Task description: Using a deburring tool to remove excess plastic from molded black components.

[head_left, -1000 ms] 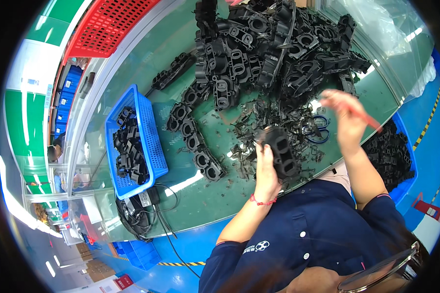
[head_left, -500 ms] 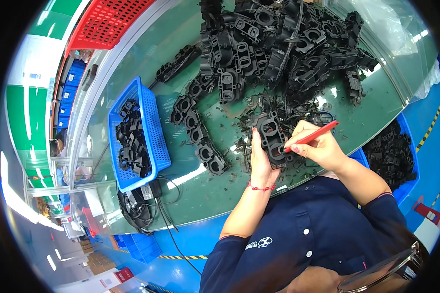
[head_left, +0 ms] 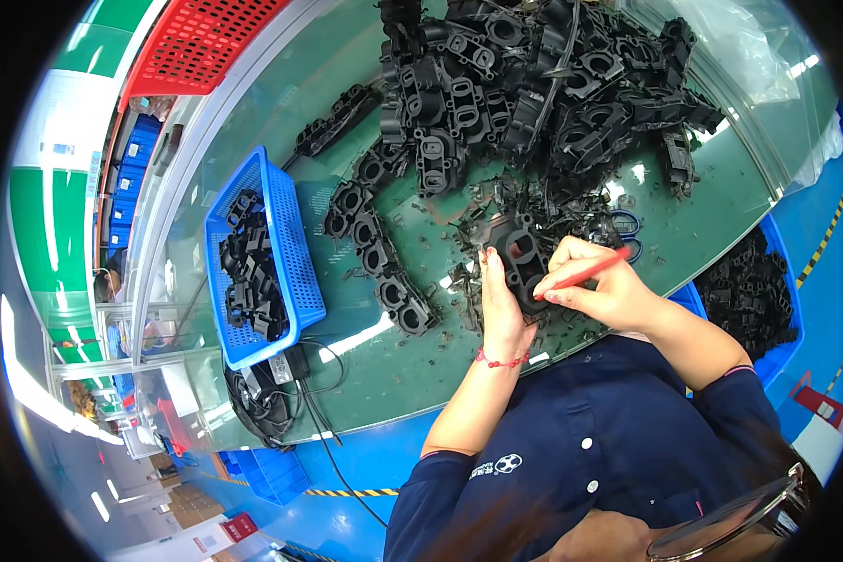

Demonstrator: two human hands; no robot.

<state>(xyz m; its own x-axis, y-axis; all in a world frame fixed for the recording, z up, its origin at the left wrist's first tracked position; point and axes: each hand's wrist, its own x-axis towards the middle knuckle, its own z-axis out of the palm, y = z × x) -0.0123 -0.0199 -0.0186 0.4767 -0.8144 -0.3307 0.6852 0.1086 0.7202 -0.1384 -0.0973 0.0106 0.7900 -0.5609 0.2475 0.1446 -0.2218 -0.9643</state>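
Observation:
My left hand [head_left: 504, 304] is closed around the lower left side of a black molded plastic part [head_left: 513, 245] with round openings, held just above the table. A red pen-shaped tool [head_left: 583, 270] is pinched in my right hand [head_left: 601, 284]. Its left end meets the part's lower right edge; the tip itself is too small to make out. Black scraps [head_left: 459, 281] lie under and around both hands. Beyond them rises a big heap of similar black parts [head_left: 525, 84], and a row of joined ones [head_left: 375, 248] lies to the left.
A blue basket [head_left: 306, 272] with small black pieces stands on the green table [head_left: 356, 375] at left, cables [head_left: 314, 412] beside it. Blue-rimmed scissors-like loops [head_left: 630, 223] lie near my right hand. Off the right edge sits a blue bin [head_left: 785, 328] of black parts. A red crate [head_left: 192, 47] is far left.
The black part has turned in my left hand and shows a different face. My right hand has shifted slightly left with the red tool, which now lies at a flatter angle.

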